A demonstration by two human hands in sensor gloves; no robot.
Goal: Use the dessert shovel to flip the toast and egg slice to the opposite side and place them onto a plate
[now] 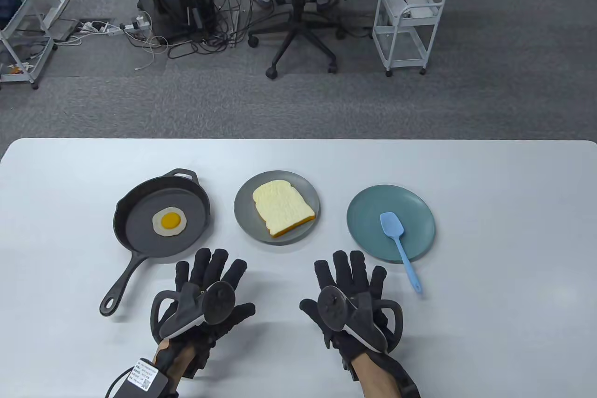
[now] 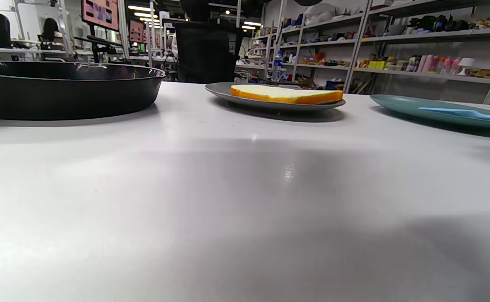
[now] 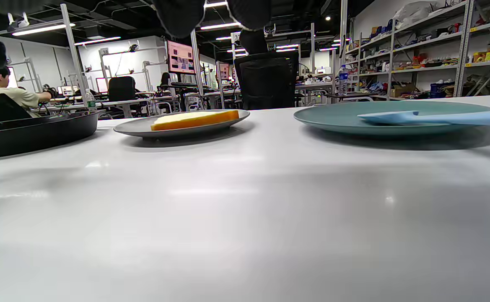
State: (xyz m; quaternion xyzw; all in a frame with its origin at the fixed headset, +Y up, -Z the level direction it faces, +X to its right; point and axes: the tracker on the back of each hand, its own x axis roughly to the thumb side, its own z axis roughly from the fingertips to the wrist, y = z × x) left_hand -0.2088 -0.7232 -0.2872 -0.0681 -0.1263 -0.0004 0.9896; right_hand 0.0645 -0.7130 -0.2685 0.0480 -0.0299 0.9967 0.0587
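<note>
both hands, left hand [image 1: 205, 293] and right hand [image 1: 350, 297], in black padded gloves; dark disc-topped tracker with loop on each; labelled box, cable at left wrist.

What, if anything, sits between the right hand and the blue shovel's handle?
Nothing visible. The right hand lies open on the table, and only bare tabletop separates it from the handle of the dessert shovel, which sticks out over the near rim of the teal plate, toward that hand.

Egg slice [image 1: 170, 221] in black pan [image 1: 140, 239], toast [image 1: 282, 206] on grey plate [image 1: 245, 216], blue shovel [image 1: 399, 241] across teal plate [image 1: 368, 230].
</note>
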